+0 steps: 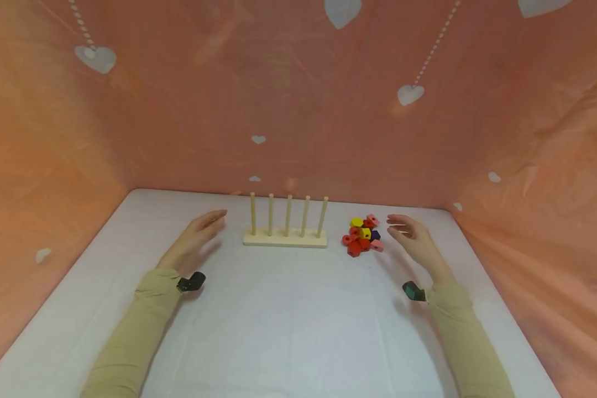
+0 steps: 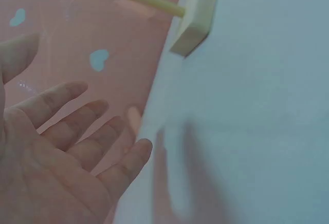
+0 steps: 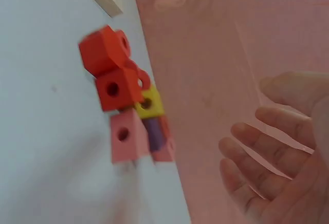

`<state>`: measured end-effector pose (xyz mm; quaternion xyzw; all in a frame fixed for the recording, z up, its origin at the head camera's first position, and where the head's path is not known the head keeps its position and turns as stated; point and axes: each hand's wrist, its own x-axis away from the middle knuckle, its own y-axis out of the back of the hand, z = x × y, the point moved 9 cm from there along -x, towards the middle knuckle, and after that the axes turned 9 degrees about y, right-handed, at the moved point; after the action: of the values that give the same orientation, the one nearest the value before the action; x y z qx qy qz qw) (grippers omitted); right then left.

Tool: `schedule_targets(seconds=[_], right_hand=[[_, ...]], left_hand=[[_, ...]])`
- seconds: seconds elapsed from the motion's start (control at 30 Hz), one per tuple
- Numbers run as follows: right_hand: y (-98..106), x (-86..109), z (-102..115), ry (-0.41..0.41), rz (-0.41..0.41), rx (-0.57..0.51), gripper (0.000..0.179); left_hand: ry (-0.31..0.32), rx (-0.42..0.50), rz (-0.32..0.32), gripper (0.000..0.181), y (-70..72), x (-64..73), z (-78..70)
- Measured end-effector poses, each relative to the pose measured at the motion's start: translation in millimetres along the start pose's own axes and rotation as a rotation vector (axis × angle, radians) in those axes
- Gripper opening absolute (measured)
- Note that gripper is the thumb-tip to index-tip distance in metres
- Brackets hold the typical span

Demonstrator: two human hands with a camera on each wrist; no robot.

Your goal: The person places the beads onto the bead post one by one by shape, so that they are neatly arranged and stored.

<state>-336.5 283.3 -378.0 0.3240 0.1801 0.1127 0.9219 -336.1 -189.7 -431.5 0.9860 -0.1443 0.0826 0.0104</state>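
Observation:
A wooden peg stand with several upright pegs stands toward the back of the table, its pegs bare. To its right lies a heap of holed beads, red, pink, yellow and one dark purple. My left hand hovers left of the stand, palm turned inward and holding nothing; in the left wrist view its fingers are spread. Just right of the heap is my right hand, also holding nothing, fingers relaxed. The right wrist view shows a red bead and a pink bead close up.
A white cloth covers the table. Orange-pink curtains with white hearts hang behind it and along both sides. Each wrist carries a small dark camera.

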Motion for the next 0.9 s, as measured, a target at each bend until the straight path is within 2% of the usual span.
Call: schedule_targets(seconds=[0.2, 0.33, 0.47, 0.73, 0.9], right_hand=[[-23, 3.4, -6, -0.035, 0.057, -0.049, 0.045], [-34, 3.2, -8, -0.056, 0.076, -0.067, 0.043], [-42, 3.3, -4, -0.042, 0.086, -0.055, 0.043], [-52, 0.4, -3, -0.057, 0.101, 0.092, 0.037], [-58, -4.0, -7, -0.078, 0.130, 0.168, 0.037]], left_hand=[[-0.035, -0.187, -0.029, 0.052, -8.4, -10.4, 5.1], [-0.015, -0.215, -0.002, 0.055, -16.0, -16.0, 8.4], [-0.019, -0.268, 0.016, 0.059, -22.9, -20.3, 9.6], [-0.036, -0.329, 0.039, 0.067, -34.8, -29.9, 12.4], [-0.078, -0.390, 0.041, 0.065, -41.3, -36.6, 12.8]])
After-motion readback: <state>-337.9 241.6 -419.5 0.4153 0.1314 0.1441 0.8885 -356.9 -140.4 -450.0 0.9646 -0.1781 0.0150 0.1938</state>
